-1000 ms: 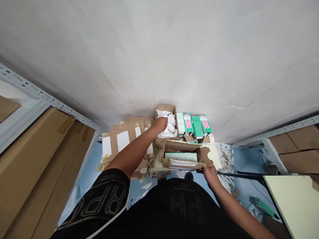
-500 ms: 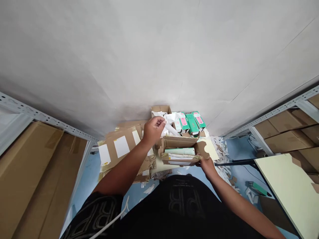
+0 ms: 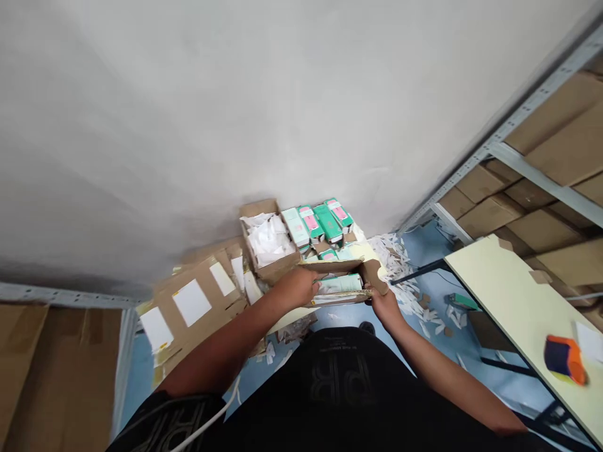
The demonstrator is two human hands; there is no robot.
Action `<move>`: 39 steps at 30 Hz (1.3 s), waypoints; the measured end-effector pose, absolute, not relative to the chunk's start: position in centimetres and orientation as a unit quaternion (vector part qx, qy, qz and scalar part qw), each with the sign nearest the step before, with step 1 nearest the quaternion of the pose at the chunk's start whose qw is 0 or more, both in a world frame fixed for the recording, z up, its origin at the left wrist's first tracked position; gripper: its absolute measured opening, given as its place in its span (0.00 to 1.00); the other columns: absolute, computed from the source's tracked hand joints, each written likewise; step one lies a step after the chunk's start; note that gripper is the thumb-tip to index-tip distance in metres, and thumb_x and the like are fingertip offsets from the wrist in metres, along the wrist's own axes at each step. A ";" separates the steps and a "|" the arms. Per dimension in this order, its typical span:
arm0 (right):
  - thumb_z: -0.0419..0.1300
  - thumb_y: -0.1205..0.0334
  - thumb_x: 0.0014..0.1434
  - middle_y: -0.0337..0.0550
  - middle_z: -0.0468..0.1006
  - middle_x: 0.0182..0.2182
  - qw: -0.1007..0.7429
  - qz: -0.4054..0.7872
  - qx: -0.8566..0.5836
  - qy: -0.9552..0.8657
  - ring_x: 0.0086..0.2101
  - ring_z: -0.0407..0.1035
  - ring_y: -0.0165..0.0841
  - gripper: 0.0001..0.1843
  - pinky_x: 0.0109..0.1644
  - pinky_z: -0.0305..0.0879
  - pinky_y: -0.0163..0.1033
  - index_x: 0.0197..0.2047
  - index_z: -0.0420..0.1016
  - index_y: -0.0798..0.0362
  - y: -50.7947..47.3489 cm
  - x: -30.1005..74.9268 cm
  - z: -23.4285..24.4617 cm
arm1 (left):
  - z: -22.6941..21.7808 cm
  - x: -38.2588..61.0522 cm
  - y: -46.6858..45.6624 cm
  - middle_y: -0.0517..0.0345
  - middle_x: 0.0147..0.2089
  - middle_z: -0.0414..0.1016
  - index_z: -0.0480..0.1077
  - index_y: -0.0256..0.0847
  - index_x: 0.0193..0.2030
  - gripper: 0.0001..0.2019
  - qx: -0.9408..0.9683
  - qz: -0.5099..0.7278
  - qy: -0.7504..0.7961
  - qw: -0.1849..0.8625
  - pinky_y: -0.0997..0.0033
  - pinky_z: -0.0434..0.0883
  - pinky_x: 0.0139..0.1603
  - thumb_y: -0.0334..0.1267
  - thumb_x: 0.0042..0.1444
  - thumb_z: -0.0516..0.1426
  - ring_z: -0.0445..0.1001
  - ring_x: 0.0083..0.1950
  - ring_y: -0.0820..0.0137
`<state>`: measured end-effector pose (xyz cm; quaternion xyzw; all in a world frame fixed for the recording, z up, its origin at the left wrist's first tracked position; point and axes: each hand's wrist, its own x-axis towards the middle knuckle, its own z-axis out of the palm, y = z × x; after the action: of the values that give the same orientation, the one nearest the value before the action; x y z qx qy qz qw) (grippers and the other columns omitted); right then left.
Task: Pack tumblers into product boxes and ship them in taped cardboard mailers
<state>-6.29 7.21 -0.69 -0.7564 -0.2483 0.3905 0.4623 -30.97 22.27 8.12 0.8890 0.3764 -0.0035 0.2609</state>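
Observation:
An open cardboard box [image 3: 336, 301] lies in front of me, with a pale green and white carton [image 3: 340, 284] inside it. My right hand [image 3: 384, 303] grips the box at its right end, below a raised flap. At the opposite end my left hand [image 3: 299, 286] reaches in over the rim, its fingers curled close to the carton's end. What those fingertips hold, if anything, is hidden. Just behind stands another open cardboard box [image 3: 274, 269], filled with crumpled white paper [image 3: 269, 238].
Several green and white cartons [image 3: 328, 223] stand against the wall. Flattened cardboard [image 3: 207, 333] is stacked to the left. Paper scraps [image 3: 409, 301] litter the floor on the right, near a pale table [image 3: 509, 301] holding an orange and purple roll [image 3: 564, 359]. Shelves with boxes [image 3: 527, 216] flank me.
My left hand has come down from the white paper above the rear box into the front box, without that paper showing in it. My right hand keeps its grip. The view has turned rightward.

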 end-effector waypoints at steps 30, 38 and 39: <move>0.61 0.42 0.59 0.49 0.81 0.54 0.641 0.245 -0.715 0.133 0.54 0.75 0.46 0.29 0.45 0.79 0.44 0.57 0.78 0.50 -19.7 34.4 -2.5 | 1.5 25.5 10.2 0.53 0.59 0.80 0.73 0.40 0.63 0.24 0.814 -0.008 0.220 0.537 0.61 0.71 0.61 0.44 0.63 0.51 0.76 0.60 0.57; 0.63 0.45 0.55 0.50 0.81 0.50 0.658 0.161 -0.706 0.205 0.50 0.76 0.46 0.24 0.44 0.79 0.46 0.50 0.79 0.50 -18.7 41.1 -4.7 | -1.6 37.9 12.1 0.54 0.62 0.77 0.69 0.43 0.66 0.26 0.830 -0.087 0.132 0.536 0.59 0.69 0.63 0.42 0.62 0.52 0.74 0.63 0.56; 0.63 0.46 0.54 0.50 0.81 0.49 0.661 0.154 -0.701 0.218 0.49 0.76 0.45 0.24 0.44 0.79 0.46 0.49 0.79 0.51 -18.4 42.1 -4.9 | -2.3 39.4 12.5 0.53 0.62 0.77 0.69 0.43 0.66 0.26 0.829 -0.099 0.118 0.537 0.59 0.69 0.63 0.41 0.61 0.53 0.74 0.63 0.57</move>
<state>42.06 -18.39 -4.93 -0.7014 0.2176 0.1537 0.6611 39.43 12.53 -2.25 0.8293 0.1176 -0.0993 0.5372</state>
